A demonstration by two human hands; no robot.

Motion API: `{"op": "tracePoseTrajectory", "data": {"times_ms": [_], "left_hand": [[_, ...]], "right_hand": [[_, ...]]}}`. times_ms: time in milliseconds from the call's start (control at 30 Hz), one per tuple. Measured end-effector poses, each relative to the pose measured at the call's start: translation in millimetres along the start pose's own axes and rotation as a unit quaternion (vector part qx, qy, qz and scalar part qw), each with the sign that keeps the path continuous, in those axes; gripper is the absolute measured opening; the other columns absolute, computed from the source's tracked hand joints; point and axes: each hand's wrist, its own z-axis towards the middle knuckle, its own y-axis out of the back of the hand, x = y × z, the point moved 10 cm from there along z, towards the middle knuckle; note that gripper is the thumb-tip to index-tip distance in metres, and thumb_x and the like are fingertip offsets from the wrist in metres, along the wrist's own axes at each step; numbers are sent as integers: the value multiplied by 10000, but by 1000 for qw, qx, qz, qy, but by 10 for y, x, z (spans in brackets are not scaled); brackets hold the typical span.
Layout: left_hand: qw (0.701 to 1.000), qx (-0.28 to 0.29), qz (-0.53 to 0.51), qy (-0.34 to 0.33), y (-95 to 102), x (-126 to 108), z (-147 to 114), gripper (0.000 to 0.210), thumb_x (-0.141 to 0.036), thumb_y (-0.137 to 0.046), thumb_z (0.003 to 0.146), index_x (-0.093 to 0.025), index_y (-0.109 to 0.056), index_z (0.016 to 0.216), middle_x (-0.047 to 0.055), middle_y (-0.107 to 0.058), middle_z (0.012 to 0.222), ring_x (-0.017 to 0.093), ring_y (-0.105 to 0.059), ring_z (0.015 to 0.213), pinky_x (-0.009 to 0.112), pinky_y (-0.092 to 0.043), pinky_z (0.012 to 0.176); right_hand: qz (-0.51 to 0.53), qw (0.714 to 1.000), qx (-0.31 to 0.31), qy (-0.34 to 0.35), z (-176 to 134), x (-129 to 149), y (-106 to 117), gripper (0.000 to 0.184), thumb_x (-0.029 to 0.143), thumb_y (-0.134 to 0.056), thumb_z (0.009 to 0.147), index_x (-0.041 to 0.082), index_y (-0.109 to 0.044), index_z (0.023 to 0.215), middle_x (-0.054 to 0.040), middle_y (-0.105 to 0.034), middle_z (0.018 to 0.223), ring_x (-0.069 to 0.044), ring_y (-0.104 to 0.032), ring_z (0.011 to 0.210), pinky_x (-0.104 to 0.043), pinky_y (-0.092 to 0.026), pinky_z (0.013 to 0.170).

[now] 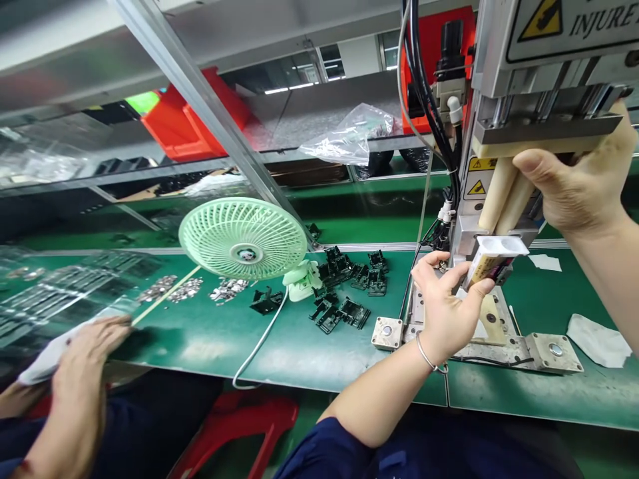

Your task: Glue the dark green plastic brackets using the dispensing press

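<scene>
While the left hand (442,303) pinches a white part (492,259) at the press (544,100) base, the right hand (582,186) clasps the cream posts (502,193) above. Seating it squarely and clearing fingers looks wise. Farther off lie black clips (349,289) and a fan (243,237).

Mint-green fan (243,237), black plastic parts (344,293), red bins (194,120) (green table (299,346)), white-and-yellow tube (492,261).

Fan (243,237): on the table (210,346), left of the clips (344,293).
Press (504,199): right of the clips.
Cloth (598,340): right of the press.
</scene>
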Motion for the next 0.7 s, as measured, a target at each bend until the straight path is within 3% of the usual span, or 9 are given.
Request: {"op": "tracePoseTrajectory", "data": {"times_ms": [100, 167, 300, 367, 533, 700], "left_hand": [[1000, 3, -12, -10, -31, 7, 44, 183, -329, -836, 747, -245, -763, 892, 84, -513, 1174, 289, -505, 1196, 530, -426, 1066], [1000, 2, -16, -16, -32, 2, 60, 185, -319, -840, 739, -230, -756, 879, 87, -522, 1163, 285, -520, 1174, 529, -436, 1054], [1000, -1, -15, -23, -11, -8, 67, 194, -326, -841, 735, -231, -750, 878, 85, -531, 1153, 282, -528, 1172, 519, -444, 1048], [999, 2, -11, -30, -8, -16, 73, 194, -338, -836, 741, -232, -751, 879, 86, -531, 1164, 282, -524, 1184, 515, -439, 1056], [999, 18, -21, -17, -36, 38, 127, 223, -410, -817, 760, -217, -736, 837, 89, -519, 1157, 279, -525, 1170, 492, -457, 1014], [995, 11, -82, -48, -63, 13, 164, 318, -449, -783, 789, -194, -627, 899, 94, -512, 1146, 251, -542, 1139, 435, -487, 982]], "right_hand": [[-17, 1000, -11, -13, 14, -24, 27, 516, 492, -868, 773, 131, -662, 1078, -109, -625, 1079, -218, -608, 1037, -390, -491, 939], [-32, 999, -34, -9, 45, -4, 61, 485, 531, -874, 755, 127, -675, 933, -87, -636, 940, -201, -624, 927, -373, -508, 904], [-68, 996, -58, -12, 82, 13, 75, 606, 639, -831, 763, 130, -516, 668, 4, -493, 682, -127, -570, 711, -369, -527, 911], [-73, 996, -50, -8, 79, 22, 49, 616, 642, -820, 778, 128, -496, 673, 11, -458, 685, -124, -567, 734, -357, -522, 918], [-39, 999, -31, -2, 56, 25, 10, 469, 560, -805, 841, 133, -614, 811, -26, -539, 814, -194, -614, 977, -347, -513, 949], [-43, 999, -2, -32, 80, -11, 8, 423, 562, -757, 877, 161, -679, 986, -3, -575, 970, -141, -583, 997, -263, -464, 979]]}}
